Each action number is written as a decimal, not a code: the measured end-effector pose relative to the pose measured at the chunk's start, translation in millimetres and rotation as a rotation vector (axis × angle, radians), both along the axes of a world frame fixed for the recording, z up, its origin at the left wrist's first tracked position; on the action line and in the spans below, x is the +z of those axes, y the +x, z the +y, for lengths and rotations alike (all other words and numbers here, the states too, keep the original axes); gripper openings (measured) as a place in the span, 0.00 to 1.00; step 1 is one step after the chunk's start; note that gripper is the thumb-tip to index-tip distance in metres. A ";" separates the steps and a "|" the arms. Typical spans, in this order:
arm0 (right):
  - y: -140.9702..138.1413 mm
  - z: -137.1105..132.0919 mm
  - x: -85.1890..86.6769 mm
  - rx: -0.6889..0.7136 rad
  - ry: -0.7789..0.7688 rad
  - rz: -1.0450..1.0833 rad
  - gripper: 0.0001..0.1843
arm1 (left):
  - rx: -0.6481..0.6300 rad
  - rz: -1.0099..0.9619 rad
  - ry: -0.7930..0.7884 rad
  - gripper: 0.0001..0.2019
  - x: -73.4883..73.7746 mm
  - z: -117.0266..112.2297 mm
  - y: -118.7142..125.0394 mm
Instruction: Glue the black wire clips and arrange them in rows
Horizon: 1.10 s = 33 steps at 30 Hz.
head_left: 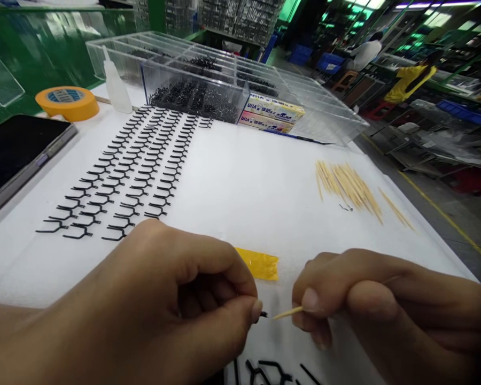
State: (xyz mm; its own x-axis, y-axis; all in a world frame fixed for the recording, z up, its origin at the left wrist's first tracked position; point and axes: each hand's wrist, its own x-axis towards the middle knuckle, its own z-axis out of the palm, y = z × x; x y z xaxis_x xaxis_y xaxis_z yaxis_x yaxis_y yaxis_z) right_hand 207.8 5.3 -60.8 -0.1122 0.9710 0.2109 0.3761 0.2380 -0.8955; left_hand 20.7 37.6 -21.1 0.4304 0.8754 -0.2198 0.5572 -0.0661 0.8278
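Observation:
My left hand (208, 294) pinches a small black forked part (263, 314) between thumb and forefinger; only its end sticks out past the fingertips. Facing it, my right hand (344, 299) grips a wooden toothpick (286, 313), its tip pointing left, very close to the black end. Whether the two touch I cannot tell. Just beyond the fingers, a strip of yellow tape (262, 264) lies on the white work surface (240, 182). Several loose black forked parts (268, 371) lie below my hands at the bottom edge, partly cut off.
Rows of black forked parts (140, 171) cover the left side. Behind them stands a clear divided bin (192, 88) beside small boxes (270, 112). A toothpick pile (348, 187) lies right. A tape roll (67, 103), white squeeze bottle (116, 85) and phone (20, 155) sit left. People work far right.

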 end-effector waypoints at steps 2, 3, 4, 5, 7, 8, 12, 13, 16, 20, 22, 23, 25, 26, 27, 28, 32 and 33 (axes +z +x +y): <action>-2.9 4.1 5.8 0.033 0.014 0.043 0.14 | -0.045 -0.121 -0.123 0.05 -7.9 3.9 -5.0; -3.5 6.1 9.0 0.035 -0.003 0.062 0.14 | -0.071 -0.184 -0.176 0.05 -11.9 5.1 -6.9; -3.6 8.0 12.0 0.029 -0.034 0.074 0.15 | -0.098 -0.255 -0.229 0.05 -15.0 5.8 -8.4; -3.1 9.6 14.4 0.017 -0.055 0.086 0.15 | -0.076 -0.293 -0.267 0.05 -16.8 6.2 -9.4; -1.6 12.3 16.6 -0.017 -0.049 0.120 0.16 | -0.056 -0.320 -0.267 0.05 -14.9 7.4 -10.0; -0.9 13.4 16.6 -0.035 -0.041 0.142 0.15 | -0.046 -0.307 -0.223 0.05 -11.2 8.8 -9.8; -0.7 15.7 15.2 -0.059 -0.041 0.253 0.14 | -0.007 -0.195 0.088 0.07 11.0 27.6 -6.9; -1.0 15.5 15.7 -0.056 -0.044 0.274 0.14 | 0.003 -0.164 0.180 0.07 15.3 37.2 -6.4; -1.9 14.3 18.2 -0.040 -0.041 0.310 0.13 | 0.012 -0.063 0.453 0.09 18.1 75.6 -7.4; -1.5 15.5 17.3 -0.020 -0.019 0.350 0.14 | -0.015 0.113 0.682 0.08 3.6 126.6 -12.4; -1.1 17.9 14.2 -0.010 -0.005 0.369 0.14 | 0.005 0.202 0.760 0.09 -5.8 144.5 -14.2; -0.9 19.2 12.5 -0.008 0.001 0.377 0.14 | 0.009 0.241 0.790 0.09 -10.3 151.3 -14.8; -0.4 21.2 9.7 -0.007 0.011 0.391 0.14 | 0.004 0.305 0.831 0.10 -17.8 161.3 -15.8; -0.1 21.7 8.7 -0.009 0.013 0.397 0.14 | -0.004 0.333 0.842 0.10 -20.7 164.8 -16.3; 0.2 22.0 8.1 -0.010 0.015 0.401 0.14 | -0.011 0.357 0.850 0.10 -23.1 167.6 -16.8; 0.5 22.0 7.9 -0.012 0.017 0.406 0.14 | -0.017 0.378 0.856 0.10 -24.9 169.7 -17.4; 1.4 21.6 9.0 -0.016 0.024 0.415 0.14 | -0.035 0.443 0.860 0.11 -28.3 174.5 -19.7; 1.3 21.8 9.5 -0.017 0.024 0.417 0.14 | -0.037 0.454 0.858 0.11 -28.6 175.2 -20.1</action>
State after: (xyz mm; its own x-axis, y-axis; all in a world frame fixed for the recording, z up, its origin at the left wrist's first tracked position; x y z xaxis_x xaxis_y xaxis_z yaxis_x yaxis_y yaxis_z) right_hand 209.1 27.1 -51.3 0.0038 0.9662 0.2578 -0.0140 0.2578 -0.9661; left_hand 0.6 212.8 -49.7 0.4927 0.8029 0.3355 0.7969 -0.5712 0.1966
